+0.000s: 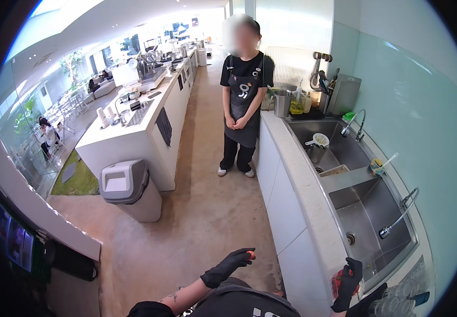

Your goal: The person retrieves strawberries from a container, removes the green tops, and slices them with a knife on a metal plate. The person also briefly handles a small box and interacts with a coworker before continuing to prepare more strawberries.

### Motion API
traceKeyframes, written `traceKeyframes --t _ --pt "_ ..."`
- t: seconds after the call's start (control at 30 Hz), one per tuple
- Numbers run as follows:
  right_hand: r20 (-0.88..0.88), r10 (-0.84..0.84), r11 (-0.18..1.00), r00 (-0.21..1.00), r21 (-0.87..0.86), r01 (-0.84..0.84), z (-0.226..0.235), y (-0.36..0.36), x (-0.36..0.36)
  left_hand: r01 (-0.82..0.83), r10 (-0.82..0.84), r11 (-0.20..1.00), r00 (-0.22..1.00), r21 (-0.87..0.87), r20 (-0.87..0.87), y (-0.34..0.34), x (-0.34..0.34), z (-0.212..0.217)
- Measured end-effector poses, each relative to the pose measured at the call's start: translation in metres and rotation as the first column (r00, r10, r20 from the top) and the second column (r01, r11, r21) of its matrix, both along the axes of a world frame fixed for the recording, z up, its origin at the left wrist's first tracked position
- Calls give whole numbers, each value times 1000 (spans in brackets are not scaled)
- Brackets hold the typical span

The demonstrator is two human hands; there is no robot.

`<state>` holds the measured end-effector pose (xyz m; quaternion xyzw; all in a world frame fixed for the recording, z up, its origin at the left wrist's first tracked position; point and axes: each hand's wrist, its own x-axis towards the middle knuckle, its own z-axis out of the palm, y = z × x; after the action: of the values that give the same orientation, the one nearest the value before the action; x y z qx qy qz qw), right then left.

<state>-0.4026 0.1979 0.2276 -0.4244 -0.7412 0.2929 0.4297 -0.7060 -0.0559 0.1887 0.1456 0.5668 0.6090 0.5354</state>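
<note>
My left hand (227, 268), in a black glove, is in front of my apron with its fingers closed on a small, round, red-orange thing (251, 254). Its exact kind is too small to make out. At the near end of the counter is my right hand (349, 282), also gloved in black, its fingers curled. Beside and partly behind it shows a red, shiny bundle (336, 283), mostly covered by the hand. A bit of red also appears between those fingers, but what they grip is hidden.
Right of me, the counter (313, 203) holds a near sink (363, 211) and a far sink (313, 127). A strainer (320, 140) is in the far one. Clear glasses (397, 298) stand at the near right. An aproned person (244, 100) stands ahead; a bin (130, 193) is left.
</note>
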Motion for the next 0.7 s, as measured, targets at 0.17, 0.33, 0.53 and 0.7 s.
traceKeyframes --t 0.17,0.33,0.53,0.7 --pt "32 38 999 999 -2 -38 -16 -49 -35 -31 32 999 999 -31 18 -47 -37 -29" --pt "67 50 995 997 -95 -43 -44 -91 -52 -69 73 991 997 -115 26 -95 -65 -71" --pt "143 14 971 990 -237 20 -131 -141 -38 -128 138 958 990 -258 21 -169 -83 -124" --pt "244 138 908 960 -419 -24 -218 -178 7 -211 212 888 976 -410 -43 -235 -92 -186"
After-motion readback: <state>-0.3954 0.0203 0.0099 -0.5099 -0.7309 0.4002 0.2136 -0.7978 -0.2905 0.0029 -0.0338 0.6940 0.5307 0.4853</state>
